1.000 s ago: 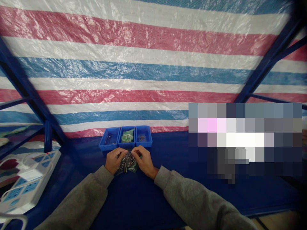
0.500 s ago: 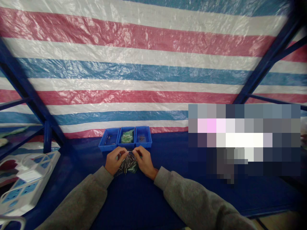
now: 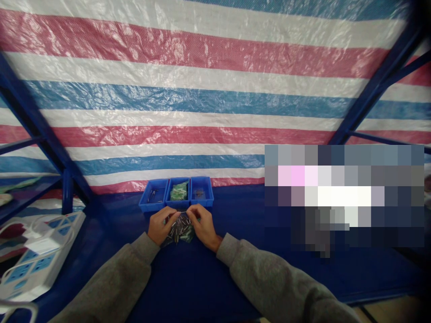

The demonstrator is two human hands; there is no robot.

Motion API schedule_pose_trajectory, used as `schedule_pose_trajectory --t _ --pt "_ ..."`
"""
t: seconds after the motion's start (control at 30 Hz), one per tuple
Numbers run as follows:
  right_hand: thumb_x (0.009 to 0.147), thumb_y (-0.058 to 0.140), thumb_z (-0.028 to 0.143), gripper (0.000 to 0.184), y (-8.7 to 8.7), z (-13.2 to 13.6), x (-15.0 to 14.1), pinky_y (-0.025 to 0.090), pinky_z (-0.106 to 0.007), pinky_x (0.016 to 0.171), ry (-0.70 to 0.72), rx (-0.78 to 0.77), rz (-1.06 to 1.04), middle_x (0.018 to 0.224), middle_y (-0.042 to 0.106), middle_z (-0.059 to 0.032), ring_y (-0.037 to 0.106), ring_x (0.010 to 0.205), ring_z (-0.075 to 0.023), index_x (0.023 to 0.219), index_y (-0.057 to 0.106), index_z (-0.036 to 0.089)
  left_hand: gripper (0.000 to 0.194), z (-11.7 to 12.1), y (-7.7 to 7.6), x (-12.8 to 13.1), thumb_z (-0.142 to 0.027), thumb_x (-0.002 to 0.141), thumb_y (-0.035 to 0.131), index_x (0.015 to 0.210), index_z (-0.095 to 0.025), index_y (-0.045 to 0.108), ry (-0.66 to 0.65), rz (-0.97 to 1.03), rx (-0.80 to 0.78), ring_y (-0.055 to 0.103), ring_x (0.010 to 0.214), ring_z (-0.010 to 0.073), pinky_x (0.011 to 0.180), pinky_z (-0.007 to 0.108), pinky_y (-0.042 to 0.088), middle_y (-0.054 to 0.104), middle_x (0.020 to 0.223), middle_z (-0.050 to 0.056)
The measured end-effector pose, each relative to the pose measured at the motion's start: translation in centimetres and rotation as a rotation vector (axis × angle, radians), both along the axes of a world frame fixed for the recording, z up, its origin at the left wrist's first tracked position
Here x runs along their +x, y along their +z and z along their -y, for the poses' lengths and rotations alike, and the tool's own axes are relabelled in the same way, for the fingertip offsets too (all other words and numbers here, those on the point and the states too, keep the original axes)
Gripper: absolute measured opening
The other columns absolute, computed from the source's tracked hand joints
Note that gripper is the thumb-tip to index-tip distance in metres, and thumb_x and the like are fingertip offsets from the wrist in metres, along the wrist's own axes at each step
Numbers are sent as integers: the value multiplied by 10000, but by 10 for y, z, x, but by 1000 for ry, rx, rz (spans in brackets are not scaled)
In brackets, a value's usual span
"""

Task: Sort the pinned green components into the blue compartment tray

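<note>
My left hand (image 3: 160, 225) and my right hand (image 3: 203, 226) meet over a small clear plastic bag of dark metal parts (image 3: 180, 230) on the blue table (image 3: 202, 278). Both hands have their fingers curled and pinch the bag's top edge from either side. Some green shows under the bag. Just beyond the hands stand three small blue bins in a row: the left bin (image 3: 153, 196) holds a few dark pieces, the middle bin (image 3: 179, 192) holds green pieces, the right bin (image 3: 201, 193) holds a few small dark parts.
A striped red, white and blue tarpaulin (image 3: 202, 98) hangs behind the table. Blue metal rack posts (image 3: 40, 130) stand left and right. White power strips with blue sockets (image 3: 37, 251) lie at the left. A blurred-out patch covers the right side.
Both hands stay on the bag; the fingers have shifted slightly along its top edge. Nothing else has moved.
</note>
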State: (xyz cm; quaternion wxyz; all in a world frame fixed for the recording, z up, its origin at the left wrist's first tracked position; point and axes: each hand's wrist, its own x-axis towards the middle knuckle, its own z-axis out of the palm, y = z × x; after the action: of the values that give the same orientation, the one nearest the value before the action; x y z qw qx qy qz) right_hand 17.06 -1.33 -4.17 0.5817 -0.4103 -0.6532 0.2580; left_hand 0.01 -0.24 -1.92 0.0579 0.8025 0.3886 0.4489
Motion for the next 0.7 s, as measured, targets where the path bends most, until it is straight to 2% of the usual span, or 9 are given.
schedule_pose_trajectory --t 0.37,0.47,0.7 --pt "892 452 302 244 3 0 2 384 -224 598 -41 15 78 666 547 5 494 616 -116 732 586 176 137 0 -1 0 -293 803 598 820 -169 656 -6 71 -79 595 660 127 660 233 468 659 755 21" --pt "899 438 316 258 3 0 1 385 -221 587 -45 9 68 662 545 4 495 618 -119 738 586 178 156 -3 -3 -1 -309 759 646 813 -166 677 -3 160 -185 606 630 135 641 238 489 675 728 22" --pt "906 425 319 262 4 1 2 381 -216 581 -39 -4 59 667 540 5 496 625 -118 742 577 182 238 -9 -6 1 -298 667 724 832 -136 672 -88 484 -510 649 647 172 612 263 533 696 744 43"
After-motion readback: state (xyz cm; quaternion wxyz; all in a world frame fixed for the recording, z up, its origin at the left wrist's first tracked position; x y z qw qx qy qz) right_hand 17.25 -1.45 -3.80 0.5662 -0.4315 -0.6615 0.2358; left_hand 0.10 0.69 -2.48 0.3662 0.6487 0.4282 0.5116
